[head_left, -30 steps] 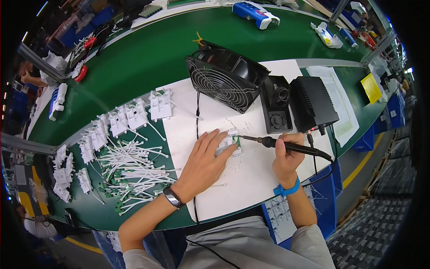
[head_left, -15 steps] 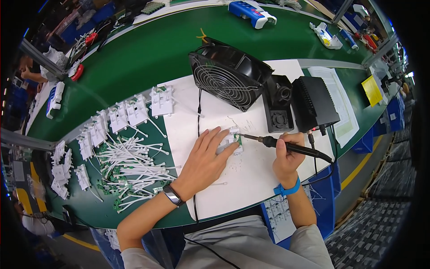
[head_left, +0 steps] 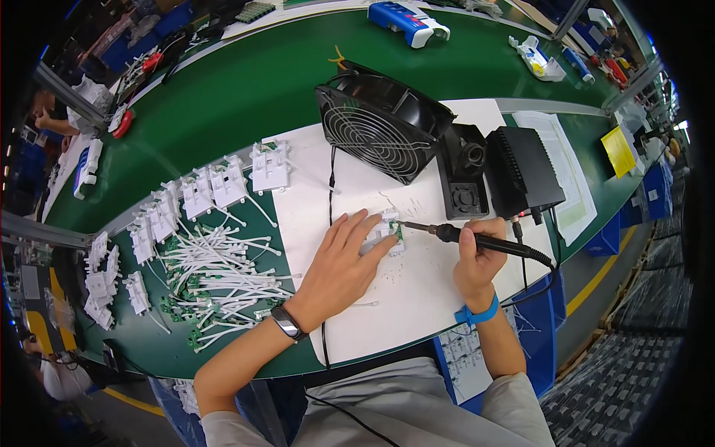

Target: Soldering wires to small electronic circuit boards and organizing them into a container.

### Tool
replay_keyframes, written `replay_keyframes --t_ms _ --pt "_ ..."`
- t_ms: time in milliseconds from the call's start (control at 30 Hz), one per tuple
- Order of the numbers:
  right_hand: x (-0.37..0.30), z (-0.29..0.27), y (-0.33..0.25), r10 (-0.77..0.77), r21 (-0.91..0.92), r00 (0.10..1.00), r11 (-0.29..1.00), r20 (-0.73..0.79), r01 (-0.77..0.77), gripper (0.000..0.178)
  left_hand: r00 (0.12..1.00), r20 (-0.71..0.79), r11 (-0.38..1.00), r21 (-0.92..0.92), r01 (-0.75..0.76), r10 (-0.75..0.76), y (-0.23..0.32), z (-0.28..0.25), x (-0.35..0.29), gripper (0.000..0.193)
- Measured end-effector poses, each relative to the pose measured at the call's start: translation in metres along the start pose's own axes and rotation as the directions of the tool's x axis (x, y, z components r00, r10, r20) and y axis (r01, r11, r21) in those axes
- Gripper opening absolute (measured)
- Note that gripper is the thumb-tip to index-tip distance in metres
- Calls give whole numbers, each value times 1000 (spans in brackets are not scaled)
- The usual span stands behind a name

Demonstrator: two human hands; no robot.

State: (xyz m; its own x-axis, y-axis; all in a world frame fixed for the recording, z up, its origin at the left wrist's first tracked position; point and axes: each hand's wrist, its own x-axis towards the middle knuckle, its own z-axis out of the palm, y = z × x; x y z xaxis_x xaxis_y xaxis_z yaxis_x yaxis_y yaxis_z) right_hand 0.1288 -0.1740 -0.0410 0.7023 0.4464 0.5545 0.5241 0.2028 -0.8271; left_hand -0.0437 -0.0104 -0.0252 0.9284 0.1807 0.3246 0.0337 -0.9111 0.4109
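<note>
My left hand (head_left: 339,264) lies over a small white plastic part with a green circuit board (head_left: 397,240). Its thumb and fingers hold the part against the white sheet (head_left: 372,328). My right hand (head_left: 480,257) grips a soldering iron (head_left: 477,240) by its black handle. The iron's tip rests at, or just above, the board's upper edge; actual contact is too small to make out. A black cable runs from the handle toward the black box-shaped soldering station (head_left: 523,171). Fingers of the left hand cover some of the part.
A black fan (head_left: 380,123) and an iron stand (head_left: 463,175) stand beyond my hands. White cables with green boards (head_left: 223,276) are heaped at left, below a row of white plastic parts (head_left: 197,195). Blue-and-white housings (head_left: 408,22) lie on the green belt (head_left: 253,89).
The housings on the far green belt have shifted slightly to the left. Both my hands, the soldering iron and the white part stay almost in place.
</note>
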Motion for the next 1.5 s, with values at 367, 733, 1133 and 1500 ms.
replay_keyframes --t_ms 367,733,1133,1500 --pt "2 -5 1 -7 -9 999 1000 -41 7 15 999 16 999 -19 -33 33 -6 -6 2 44" --pt "0 -10 -1 23 205 996 978 85 -40 18 993 115 998 -60 -30 37 -6 -18 10 53" --pt "4 -9 2 -16 210 990 978 141 -15 19 990 138 998 -53 -20 27 -6 -19 12 53" --pt "4 -7 -2 12 224 996 974 86 -31 17 991 133 999 -46 -23 29 -4 -19 12 52"
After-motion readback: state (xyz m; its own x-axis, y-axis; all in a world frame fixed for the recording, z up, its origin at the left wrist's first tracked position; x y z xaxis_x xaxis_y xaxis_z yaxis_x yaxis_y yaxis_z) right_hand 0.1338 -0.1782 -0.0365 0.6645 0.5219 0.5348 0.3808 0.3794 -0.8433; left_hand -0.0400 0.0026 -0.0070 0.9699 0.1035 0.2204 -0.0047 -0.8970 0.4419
